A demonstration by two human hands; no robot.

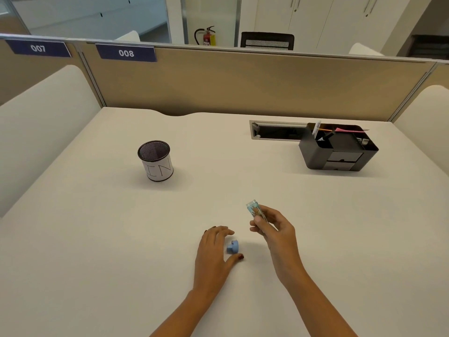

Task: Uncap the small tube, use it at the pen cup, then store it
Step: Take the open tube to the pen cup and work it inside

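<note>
Holding the small tube point(254, 210) up off the desk point(97, 239), the right hand point(274, 229) had its fingers curled around the lower part, so only the top end showed. The print on the tube was too blurry to read. The left hand point(213, 249) lay flat on the desk with its fingers spread and nothing in it. A little blue cap point(232, 247) sat on the desk between the thumb and the other fingers of that hand, just beside them, but I could not tell if it touched them. Farther back on the left stood the pen cup point(156, 160), a mesh cup with a white paper around it. A black organizer point(337, 149) stood far back on the right, with pens poking out; its small things were hard to make out.
</note>
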